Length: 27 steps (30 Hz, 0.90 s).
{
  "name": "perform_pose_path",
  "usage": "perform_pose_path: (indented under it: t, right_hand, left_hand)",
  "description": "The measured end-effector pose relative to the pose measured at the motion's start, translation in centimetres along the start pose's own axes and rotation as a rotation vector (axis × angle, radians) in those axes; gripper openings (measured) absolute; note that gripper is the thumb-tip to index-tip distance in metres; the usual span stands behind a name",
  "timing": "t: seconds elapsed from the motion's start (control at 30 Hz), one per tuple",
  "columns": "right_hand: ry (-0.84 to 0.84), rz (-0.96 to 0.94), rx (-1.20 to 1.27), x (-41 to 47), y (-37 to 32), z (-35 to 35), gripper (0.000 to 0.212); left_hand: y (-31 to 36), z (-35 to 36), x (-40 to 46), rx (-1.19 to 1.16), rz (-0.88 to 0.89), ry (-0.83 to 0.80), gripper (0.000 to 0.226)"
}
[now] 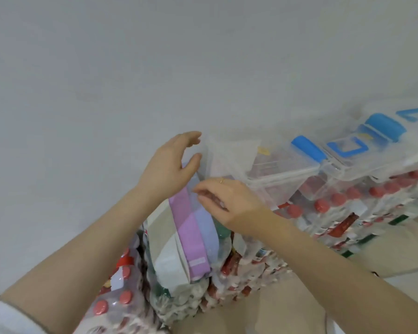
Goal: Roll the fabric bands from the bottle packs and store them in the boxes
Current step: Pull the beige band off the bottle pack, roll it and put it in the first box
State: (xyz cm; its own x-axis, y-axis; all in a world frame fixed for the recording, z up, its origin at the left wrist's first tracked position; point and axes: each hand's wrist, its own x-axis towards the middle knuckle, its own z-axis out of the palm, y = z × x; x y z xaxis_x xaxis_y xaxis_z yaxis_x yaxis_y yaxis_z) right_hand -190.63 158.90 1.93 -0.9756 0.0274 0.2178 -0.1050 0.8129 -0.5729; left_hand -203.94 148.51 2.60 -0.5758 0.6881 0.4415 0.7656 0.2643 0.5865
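A pink-purple fabric band (pixel 191 235) and a light blue fabric band (pixel 206 232) hang down over the shrink-wrapped bottle packs (pixel 239 268) in the middle. My left hand (pixel 171 165) is raised above the bands' top ends, fingers curved and apart, with the thumb near the blue band. My right hand (pixel 222 201) pinches the upper part of the blue band between its fingertips. Just behind both hands stands a clear plastic box (pixel 229 155) with an open top.
More clear boxes with blue latches (pixel 308 149) sit in a row on top of packs of red-capped bottles (pixel 348 201) to the right. A white wall (pixel 130 68) fills the background. A white and beige bag (pixel 169 259) leans beside the bands. Beige floor lies below.
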Motion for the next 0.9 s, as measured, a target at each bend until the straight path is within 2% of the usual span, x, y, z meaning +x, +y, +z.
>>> perform_pose_path:
  t: [0.07, 0.17, 0.23, 0.3, 0.37, 0.4, 0.43, 0.5, 0.53, 0.6, 0.7, 0.8, 0.9]
  right_hand:
    - [-0.144, 0.039, 0.148, -1.4, -0.2, -1.3, 0.028]
    - [-0.346, 0.068, 0.304, -2.9, 0.1, -1.6, 0.032]
    - [-0.356, 0.072, 0.417, -3.8, 0.4, -1.7, 0.030]
    - [-0.347, 0.116, 0.596, -4.9, 0.8, -2.7, 0.026]
    - [-0.273, 0.094, 0.748, -6.2, 1.5, -4.7, 0.017]
    - [-0.171, 0.045, 0.721, -6.9, 2.1, -5.8, 0.015]
    - [-0.037, -0.017, 0.589, -7.4, 3.4, -6.9, 0.015]
    - [0.167, -0.130, 0.176, -7.7, 6.5, -8.3, 0.022]
    - [0.201, -0.137, 0.009, -7.6, 7.9, -8.7, 0.032]
    - [0.194, -0.171, -0.195, -7.5, 10.2, -8.8, 0.042]
    - [0.147, -0.268, -0.465, -7.1, 12.3, -8.2, 0.042]
    - [0.142, -0.277, -0.525, -6.6, 13.0, -7.2, 0.039]
    - [0.203, -0.269, -0.545, -5.8, 13.1, -6.4, 0.062]
  left_hand:
    - [2.3, 1.0, -0.1, -0.042, -0.029, 0.045, 0.048]
    - [4.5, 3.0, -1.0, 0.003, -0.066, 0.007, 0.038]
    - [5.4, 4.0, -1.7, 0.023, -0.159, 0.046, 0.026]
    - [6.0, 4.3, -2.3, 0.017, -0.355, 0.117, 0.027]
    - [6.3, 4.6, -3.2, -0.016, -0.542, 0.082, 0.031]
    - [6.5, 4.9, -3.6, -0.087, -0.616, 0.047, 0.034]
    - [6.9, 5.2, -4.1, -0.185, -0.674, 0.024, 0.038]
    - [8.3, 6.1, -4.7, -0.347, -0.706, 0.011, 0.046]
    - [9.1, 6.5, -4.8, -0.387, -0.692, 0.001, 0.049]
    - [10.0, 7.3, -4.6, -0.445, -0.657, -0.009, 0.056]
    - [10.5, 7.9, -3.8, -0.470, -0.623, -0.038, 0.068]
    - [10.3, 7.8, -3.0, -0.359, -0.587, -0.081, 0.080]
    - [9.4, 7.9, -2.7, -0.235, -0.556, -0.073, 0.077]
